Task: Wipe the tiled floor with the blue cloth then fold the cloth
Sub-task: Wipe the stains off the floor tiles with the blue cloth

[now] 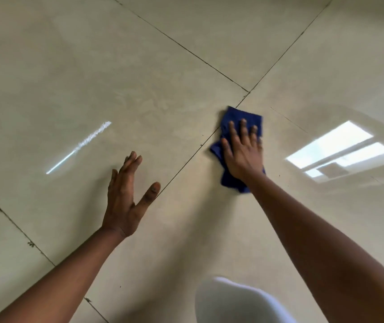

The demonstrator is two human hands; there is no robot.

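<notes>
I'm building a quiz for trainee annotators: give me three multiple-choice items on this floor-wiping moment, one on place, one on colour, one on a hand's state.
1. Where does the cloth lie?
A. beside a grout line on the tiled floor
B. on a table
C. in a bucket

2. What colour is the cloth?
A. white
B. blue
C. green

3. How is the left hand?
A. gripping the cloth
B. open, holding nothing
C. clenched

Answers:
1 A: it is spread on the tile just right of the dark joint.
2 B: deep blue shows around the right hand pressing it flat.
3 B: its fingers are straight, with nothing in them.
</notes>
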